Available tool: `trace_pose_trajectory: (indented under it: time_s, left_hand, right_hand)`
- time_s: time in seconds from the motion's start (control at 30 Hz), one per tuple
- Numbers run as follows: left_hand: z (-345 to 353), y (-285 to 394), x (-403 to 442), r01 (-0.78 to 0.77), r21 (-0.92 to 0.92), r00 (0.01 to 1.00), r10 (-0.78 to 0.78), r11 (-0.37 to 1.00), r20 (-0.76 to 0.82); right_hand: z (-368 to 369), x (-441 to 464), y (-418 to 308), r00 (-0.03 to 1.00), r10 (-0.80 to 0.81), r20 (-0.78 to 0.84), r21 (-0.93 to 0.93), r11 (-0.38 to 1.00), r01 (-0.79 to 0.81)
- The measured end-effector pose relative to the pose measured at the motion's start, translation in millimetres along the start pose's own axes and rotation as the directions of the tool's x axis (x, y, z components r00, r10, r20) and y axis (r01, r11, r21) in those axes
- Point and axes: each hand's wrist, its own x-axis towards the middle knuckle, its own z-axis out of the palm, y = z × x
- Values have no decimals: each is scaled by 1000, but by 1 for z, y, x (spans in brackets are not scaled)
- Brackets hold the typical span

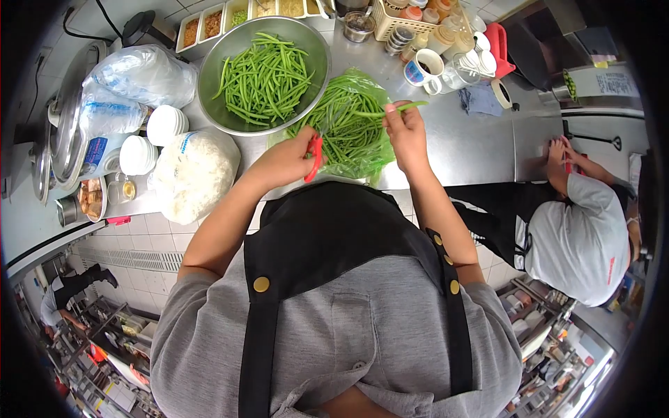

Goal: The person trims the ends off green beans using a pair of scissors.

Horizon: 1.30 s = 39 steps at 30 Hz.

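My left hand (pixel 289 161) is closed around the red-handled scissors (pixel 316 159), at the near left edge of a green plastic bag (pixel 380 157) full of green beans (pixel 341 129). On the bag's right side, my right hand (pixel 408 136) pinches a green bean (pixel 412 106) between thumb and fingers; the bean lies roughly level, its tips pointing left and right. A large metal bowl (pixel 206 97) behind my left hand holds many green beans (pixel 268 80).
White lids (pixel 167 125) and a filled plastic bag (pixel 195 177) sit at left. Food trays (pixel 188 33) line the back. A mug (pixel 423 70), a blue cloth (pixel 481 99) and a bottle basket (pixel 397 26) stand at back right. Another person (pixel 578 230) works far right.
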Motion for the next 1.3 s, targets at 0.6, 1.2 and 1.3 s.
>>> trace_pose_trajectory:
  time_s: [0.6, 1.2, 1.3]
  left_hand:
    - [12, -1, 26, -99, -52, 993, 102, 994, 53]
    - [27, 27, -1, -2, 407, 997, 33, 914, -69]
    - [18, -2, 4, 94, 491, 989, -26, 866, -143]
  right_hand:
    - [9, -22, 4, 984, 178, -26, 114, 978, -174]
    - [13, -24, 29, 961, 232, -150, 184, 962, -204]
    - [13, -21, 31, 982, 119, -144, 78, 991, -108]
